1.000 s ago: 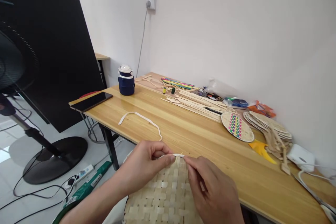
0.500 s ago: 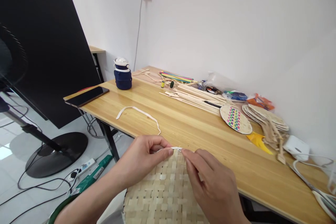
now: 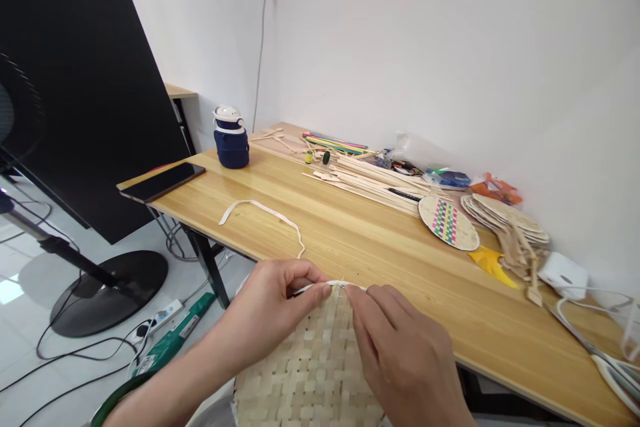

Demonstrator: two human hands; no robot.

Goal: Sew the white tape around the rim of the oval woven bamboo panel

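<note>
A woven bamboo fan panel (image 3: 315, 373) leans at the table's front edge, its top rim toward me. White edging tape (image 3: 340, 283) runs along that rim. My left hand (image 3: 285, 300) pinches the tape against the rim between thumb and fingers. Close beside it, on the right, my right hand (image 3: 405, 340) pinches the same tape and rim, its other fingers curled. The tape's loose end (image 3: 270, 210) curves over the tabletop beyond my left hand. Both palms hide parts of the panel's sides.
On the wooden table (image 3: 350, 233) lie a tablet (image 3: 165, 181), a navy jug (image 3: 231, 140), wooden strips (image 3: 375, 183), a fan with coloured weaving (image 3: 449, 223), stacked round fans (image 3: 510, 217) and scissors (image 3: 580, 333). A black fan base (image 3: 113, 293) and cables are on the floor at left.
My right hand's fingertips have shifted slightly along the rim, and the white tape now shows beyond them on the right. The left hand keeps its pinch. The view has moved slightly.
</note>
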